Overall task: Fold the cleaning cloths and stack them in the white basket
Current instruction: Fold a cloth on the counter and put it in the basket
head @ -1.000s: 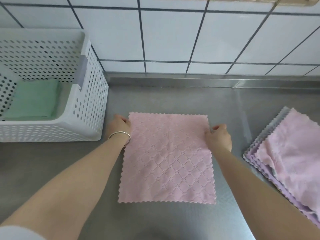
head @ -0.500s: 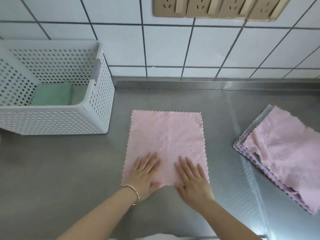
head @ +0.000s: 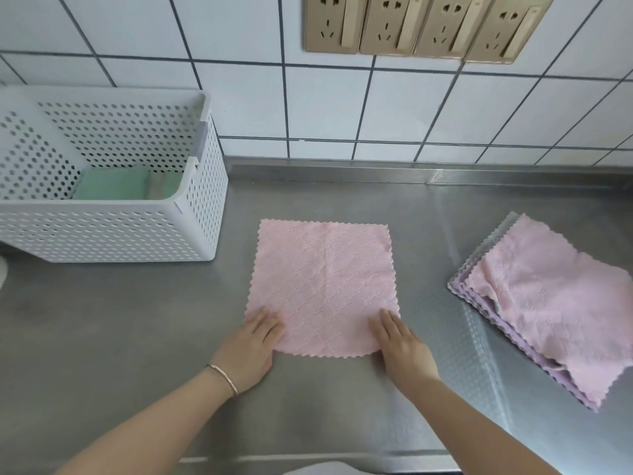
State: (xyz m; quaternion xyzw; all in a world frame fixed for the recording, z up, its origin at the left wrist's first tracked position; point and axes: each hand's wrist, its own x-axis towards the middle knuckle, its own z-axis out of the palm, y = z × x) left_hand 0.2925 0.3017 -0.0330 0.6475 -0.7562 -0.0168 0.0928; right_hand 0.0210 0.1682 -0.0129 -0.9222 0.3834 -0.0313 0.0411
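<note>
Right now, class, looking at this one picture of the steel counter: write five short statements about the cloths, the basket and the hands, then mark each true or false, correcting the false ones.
1. The pink scalloped-edge cloth lies spread flat on the steel counter. True.
2. The left hand touches its near left corner. True.
3. The right hand rests on the stack of pink and lilac cloths. False: it is at the spread cloth's near right corner.
4. The white perforated plastic basket is empty. False: green folded cloth lies inside.
5. The stack lies right of the spread cloth. True.
</note>
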